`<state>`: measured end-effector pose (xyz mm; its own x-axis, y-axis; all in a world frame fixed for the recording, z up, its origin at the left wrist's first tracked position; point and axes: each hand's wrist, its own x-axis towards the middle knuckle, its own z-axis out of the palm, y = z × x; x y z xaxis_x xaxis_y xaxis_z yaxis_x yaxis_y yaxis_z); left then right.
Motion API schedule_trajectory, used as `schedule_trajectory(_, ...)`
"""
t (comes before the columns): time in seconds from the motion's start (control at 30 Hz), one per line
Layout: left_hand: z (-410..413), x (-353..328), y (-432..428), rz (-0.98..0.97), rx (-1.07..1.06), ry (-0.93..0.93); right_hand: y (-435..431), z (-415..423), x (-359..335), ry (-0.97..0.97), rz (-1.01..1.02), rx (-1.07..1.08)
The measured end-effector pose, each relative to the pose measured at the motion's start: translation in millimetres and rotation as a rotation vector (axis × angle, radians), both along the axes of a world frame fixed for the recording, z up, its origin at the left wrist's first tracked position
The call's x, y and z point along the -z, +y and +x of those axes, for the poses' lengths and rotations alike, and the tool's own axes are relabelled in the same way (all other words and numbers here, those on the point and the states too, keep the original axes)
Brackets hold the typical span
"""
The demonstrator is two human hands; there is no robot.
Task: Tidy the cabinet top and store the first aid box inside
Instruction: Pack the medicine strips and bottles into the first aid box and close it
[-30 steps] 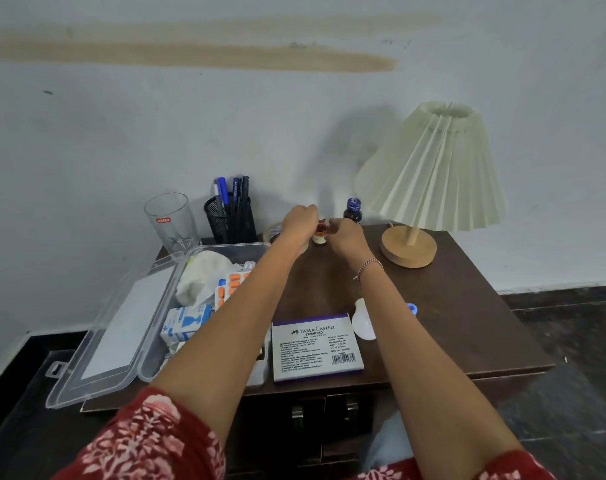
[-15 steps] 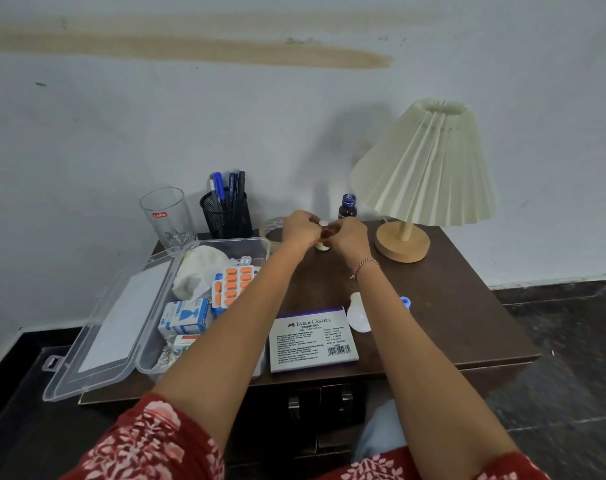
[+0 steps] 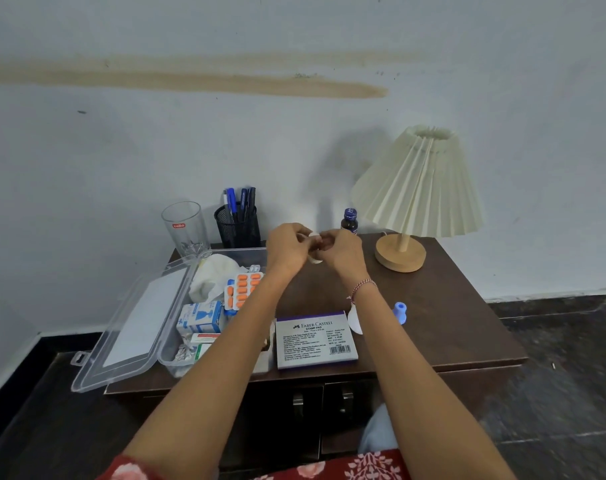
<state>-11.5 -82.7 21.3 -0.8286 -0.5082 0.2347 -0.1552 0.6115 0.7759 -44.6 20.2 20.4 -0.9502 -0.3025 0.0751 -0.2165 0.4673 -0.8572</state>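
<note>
Centre frame, your left hand (image 3: 289,245) and right hand (image 3: 341,250) pinch a small white item (image 3: 316,260); likely light, slick, so hold its sides.

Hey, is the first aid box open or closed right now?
Open. The first aid box has its clear lid folded flat to the left, with pill strips exposed inside.

A home room, likely a bedroom: a dark wooden cabinet (image 3: 450,327) stands against a stained painted wall (image 3: 225,133), bearing a pleated table lamp (image 3: 419,188), a pen holder (image 3: 238,226) and a drinking glass (image 3: 185,226).
</note>
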Motion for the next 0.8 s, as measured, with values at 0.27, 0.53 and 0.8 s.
schedule_trajectory(0.27,66,-6,-26,0.153,-0.022,0.111,-15,47,-5,0.180,0.067,-0.111)
schedule_trajectory(0.53,100,-16,-66,0.449,-0.040,0.007,-31,66,-8,0.175,0.163,-0.298)
schedule_trajectory(0.8,122,-20,-92,0.508,0.077,-0.330,-40,75,-7,0.215,0.408,-0.444)
